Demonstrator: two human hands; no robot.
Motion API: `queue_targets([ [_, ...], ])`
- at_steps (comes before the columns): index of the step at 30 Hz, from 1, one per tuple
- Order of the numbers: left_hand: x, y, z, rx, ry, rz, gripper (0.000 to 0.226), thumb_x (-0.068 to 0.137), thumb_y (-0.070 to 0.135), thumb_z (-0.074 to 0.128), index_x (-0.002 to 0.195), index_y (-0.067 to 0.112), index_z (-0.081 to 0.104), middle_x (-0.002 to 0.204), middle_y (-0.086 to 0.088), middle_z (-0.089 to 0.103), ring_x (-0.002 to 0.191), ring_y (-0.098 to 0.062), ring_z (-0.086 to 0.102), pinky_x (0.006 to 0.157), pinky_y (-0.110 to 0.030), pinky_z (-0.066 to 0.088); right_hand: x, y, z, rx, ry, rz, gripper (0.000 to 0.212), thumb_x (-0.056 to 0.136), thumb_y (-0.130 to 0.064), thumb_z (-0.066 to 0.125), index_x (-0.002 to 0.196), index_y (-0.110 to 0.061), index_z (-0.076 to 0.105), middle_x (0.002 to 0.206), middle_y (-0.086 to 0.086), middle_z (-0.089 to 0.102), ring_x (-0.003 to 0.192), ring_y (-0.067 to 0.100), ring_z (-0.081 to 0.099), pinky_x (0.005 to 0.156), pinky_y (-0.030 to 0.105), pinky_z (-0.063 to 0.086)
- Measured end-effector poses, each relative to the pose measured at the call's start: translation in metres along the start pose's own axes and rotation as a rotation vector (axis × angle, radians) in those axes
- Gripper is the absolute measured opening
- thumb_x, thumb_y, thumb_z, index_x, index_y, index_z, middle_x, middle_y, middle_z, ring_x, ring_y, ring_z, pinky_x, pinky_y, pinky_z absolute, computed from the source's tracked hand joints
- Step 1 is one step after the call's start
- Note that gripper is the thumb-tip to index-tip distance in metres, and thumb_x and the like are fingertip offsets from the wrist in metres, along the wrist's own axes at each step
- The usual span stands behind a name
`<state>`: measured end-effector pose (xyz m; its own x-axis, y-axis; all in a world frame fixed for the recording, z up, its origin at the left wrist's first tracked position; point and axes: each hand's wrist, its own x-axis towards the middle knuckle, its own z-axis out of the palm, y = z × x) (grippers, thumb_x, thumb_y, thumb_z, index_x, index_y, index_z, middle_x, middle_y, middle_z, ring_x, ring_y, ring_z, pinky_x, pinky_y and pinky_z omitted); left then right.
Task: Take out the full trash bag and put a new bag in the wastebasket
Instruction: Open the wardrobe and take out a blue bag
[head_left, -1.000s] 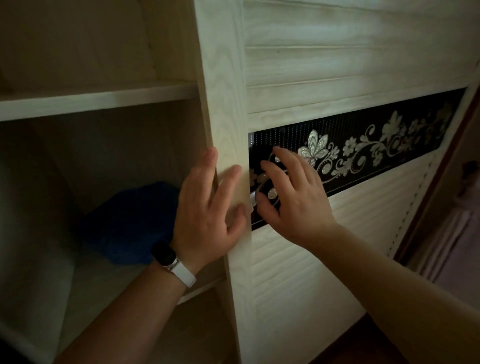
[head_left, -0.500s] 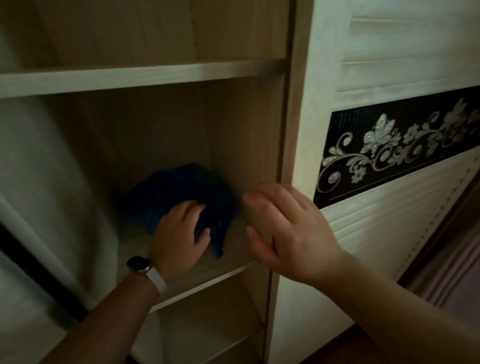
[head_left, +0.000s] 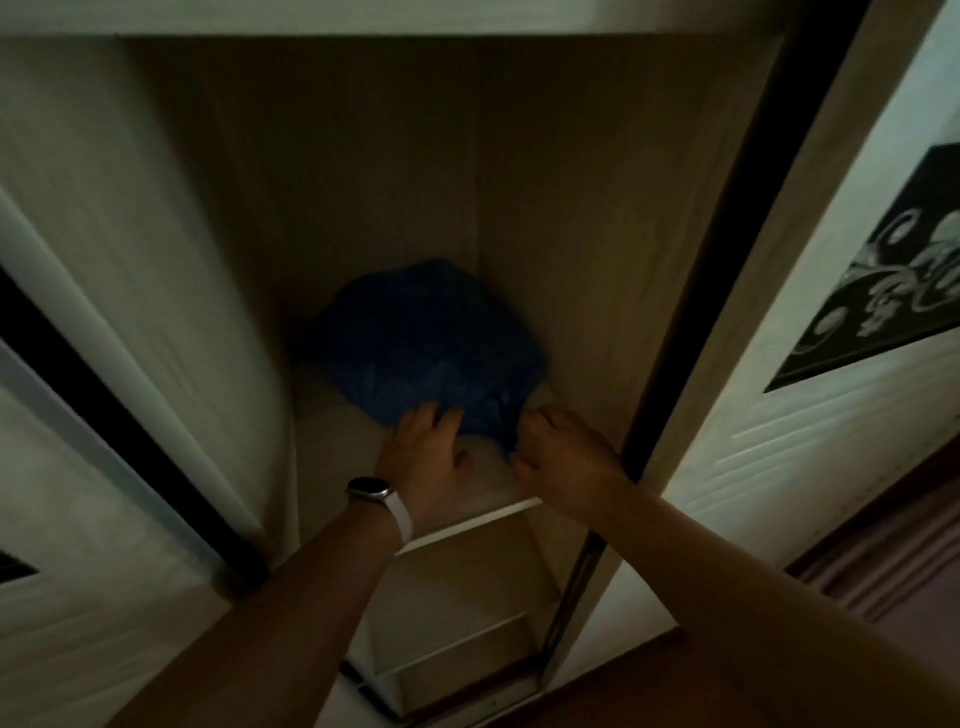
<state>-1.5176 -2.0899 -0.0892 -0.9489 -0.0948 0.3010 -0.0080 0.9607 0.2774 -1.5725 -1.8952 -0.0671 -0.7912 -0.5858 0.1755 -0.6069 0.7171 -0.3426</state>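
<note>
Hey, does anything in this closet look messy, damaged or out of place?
Nothing looks damaged or spilled. The blue bag is a crumpled heap, not folded, at the back of the shelf. Both hands, left and right, are at its front edge.

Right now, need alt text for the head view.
Both hands reach into an open, dim wardrobe: the left hand and right hand touch the near edge of a crumpled blue bag on a shelf. A watch is on the left wrist; a floral door panel shows at right.
</note>
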Motion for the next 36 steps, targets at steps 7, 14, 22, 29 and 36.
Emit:
queue_targets([
  [7,-0.006,0.003,0.024,-0.049,-0.034,-0.003,0.046,0.078,0.029,0.066,0.118,0.007,0.062,0.107,-0.017,0.063,0.095,-0.035,0.059,0.075,-0.04,0.049,0.019,0.014,0.04,0.034,-0.058,0.091,0.059,0.093,-0.041,0.055,0.143,-0.015,0.038,0.133,0.011,0.052,0.114,0.028,0.05,0.086,0.033,0.04],
  [14,-0.009,0.003,0.025,-0.101,0.062,-0.057,0.036,0.072,0.019,0.067,0.105,0.003,0.068,0.095,-0.019,0.065,0.086,-0.037,0.061,0.069,-0.041,0.05,0.026,0.006,0.052,0.187,0.081,0.024,0.016,0.09,-0.012,0.061,0.097,0.0,0.067,0.097,0.021,0.065,0.09,0.034,0.059,0.071,0.031,0.038],
  [22,-0.043,0.019,0.022,-0.474,0.003,-0.231,0.018,0.093,0.026,0.059,0.103,0.012,0.066,0.092,-0.004,0.068,0.086,-0.019,0.062,0.068,-0.028,0.046,-0.002,-0.011,0.055,0.312,0.145,0.047,0.014,0.088,-0.012,0.061,0.097,-0.003,0.065,0.097,0.015,0.065,0.093,0.027,0.057,0.075,0.036,0.047],
  [29,-0.052,0.024,0.016,-0.791,-0.107,-0.332,0.017,0.097,0.042,0.05,0.108,0.034,0.06,0.101,0.014,0.067,0.094,-0.004,0.063,0.078,-0.025,0.052,-0.032,-0.04,0.056,0.443,0.219,-0.095,0.009,0.078,-0.014,0.068,0.086,-0.012,0.065,0.079,0.0,0.063,0.074,0.011,0.057,0.065,0.029,0.049],
  [36,-0.073,0.013,0.01,-0.847,-0.052,-0.276,0.015,0.095,0.013,0.058,0.105,0.021,0.066,0.096,0.004,0.07,0.089,-0.008,0.066,0.078,-0.026,0.052,-0.055,-0.051,0.045,0.538,0.153,-0.004,0.03,0.077,-0.019,0.063,0.106,-0.016,0.069,0.091,-0.018,0.06,0.087,-0.005,0.057,0.074,0.008,0.045],
])
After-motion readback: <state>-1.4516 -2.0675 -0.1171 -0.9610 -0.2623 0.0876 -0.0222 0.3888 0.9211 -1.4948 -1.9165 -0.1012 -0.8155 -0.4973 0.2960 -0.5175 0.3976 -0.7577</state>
